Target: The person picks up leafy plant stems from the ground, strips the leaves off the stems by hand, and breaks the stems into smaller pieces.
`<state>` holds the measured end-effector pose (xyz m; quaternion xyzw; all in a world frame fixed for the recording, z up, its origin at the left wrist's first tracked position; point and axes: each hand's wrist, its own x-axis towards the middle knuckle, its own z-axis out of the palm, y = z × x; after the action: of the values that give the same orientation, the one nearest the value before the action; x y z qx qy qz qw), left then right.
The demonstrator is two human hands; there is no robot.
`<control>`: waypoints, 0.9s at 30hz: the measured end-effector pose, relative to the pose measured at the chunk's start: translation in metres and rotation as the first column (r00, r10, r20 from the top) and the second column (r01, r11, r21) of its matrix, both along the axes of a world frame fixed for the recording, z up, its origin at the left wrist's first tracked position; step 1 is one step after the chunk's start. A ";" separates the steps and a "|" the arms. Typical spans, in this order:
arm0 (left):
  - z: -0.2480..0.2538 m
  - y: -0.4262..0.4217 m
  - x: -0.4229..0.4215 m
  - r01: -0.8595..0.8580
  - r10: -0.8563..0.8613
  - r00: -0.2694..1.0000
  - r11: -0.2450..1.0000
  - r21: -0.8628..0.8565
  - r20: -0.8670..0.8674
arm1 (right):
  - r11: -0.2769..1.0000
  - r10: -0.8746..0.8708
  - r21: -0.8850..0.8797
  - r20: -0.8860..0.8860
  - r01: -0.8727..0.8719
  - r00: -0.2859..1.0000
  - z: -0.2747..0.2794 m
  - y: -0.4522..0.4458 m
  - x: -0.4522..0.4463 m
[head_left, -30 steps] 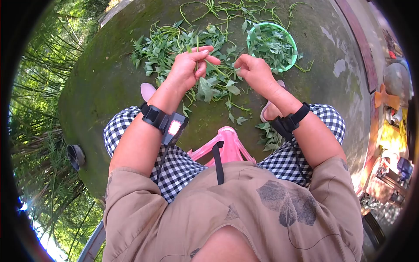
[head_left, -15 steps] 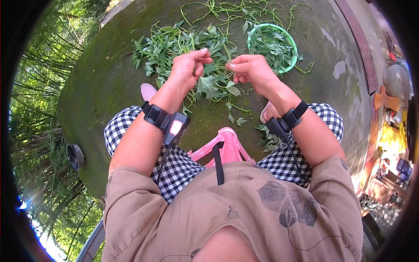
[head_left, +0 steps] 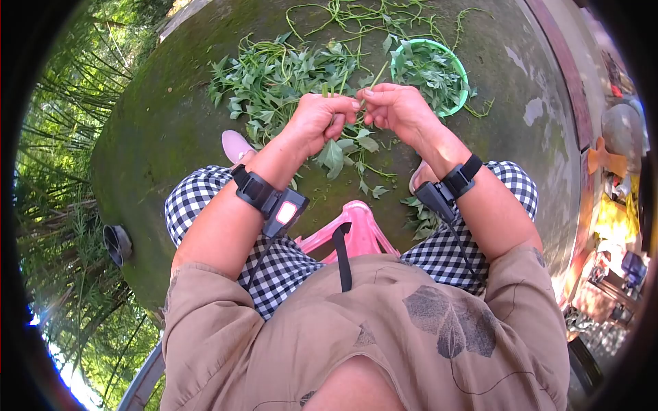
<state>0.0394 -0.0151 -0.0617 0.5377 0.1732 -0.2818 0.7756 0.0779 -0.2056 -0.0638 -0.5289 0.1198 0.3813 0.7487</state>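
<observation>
My left hand (head_left: 319,120) is closed around green leafy stems; their cut ends poke up above the fingers and a broad leaf (head_left: 332,159) hangs below. Close beside it, my right hand (head_left: 396,113) pinches a thin green stem (head_left: 380,74) that slants up to the right. The fingertips of both hands meet or nearly meet at this stem. Behind the left hand lies a heap of leafy greens (head_left: 264,72) on the ground. A green-rimmed basket (head_left: 465,81) with picked leaves stands just beyond my right hand.
Long bare vines (head_left: 343,15) lie on the mossy concrete floor (head_left: 151,130) at the far side. Between my legs is a pink plastic stool (head_left: 356,226). More leaves (head_left: 421,218) lie near my right foot. Bamboo-like foliage (head_left: 62,171) borders the left side.
My left hand has moved right and slightly down, its fingers now beside the right hand's. The stem in my right hand now tilts up to the right instead of up to the left.
</observation>
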 end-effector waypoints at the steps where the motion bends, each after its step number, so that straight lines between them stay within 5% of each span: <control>1: 0.000 0.000 -0.001 -0.013 0.013 1.000 1.000 -0.003 0.004 | 1.000 0.001 0.002 0.003 -0.001 1.000 0.000 0.001 0.000; 6: 0.003 -0.003 -0.003 -0.102 0.102 0.994 0.995 0.008 0.031 | 0.999 0.026 -0.042 0.049 -0.024 0.998 0.000 0.006 -0.004; 9: 0.001 0.000 -0.001 -0.126 0.115 0.988 0.985 0.117 0.099 | 0.876 0.235 -0.475 0.266 -0.086 0.935 0.008 0.008 -0.007; 11: -0.005 0.002 0.000 -0.129 0.113 0.988 0.980 0.152 0.108 | 0.715 0.460 -0.663 0.686 0.224 0.564 0.015 0.012 -0.016; 12: -0.005 0.002 0.000 -0.128 0.111 0.988 0.977 0.168 0.111 | 0.638 0.585 -0.652 0.756 0.410 0.293 0.016 0.013 -0.020; 15: -0.004 -0.002 -0.001 -0.096 0.080 0.993 0.973 0.211 0.083 | 0.635 0.677 -0.635 0.731 0.440 0.079 0.011 0.013 -0.016; 21: -0.007 -0.001 -0.003 -0.065 0.045 0.992 0.984 0.168 0.121 | 0.680 0.651 -0.669 0.739 0.299 0.172 -0.002 0.011 -0.018; 27: -0.003 0.001 -0.002 -0.081 0.071 0.992 0.992 0.097 0.105 | 0.889 0.314 -0.458 0.609 0.000 0.728 -0.001 0.011 -0.019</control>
<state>0.0375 -0.0144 -0.0643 0.5831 0.1680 -0.2151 0.7652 0.0589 -0.1941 -0.0643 -0.7888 -0.1224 0.1940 0.5702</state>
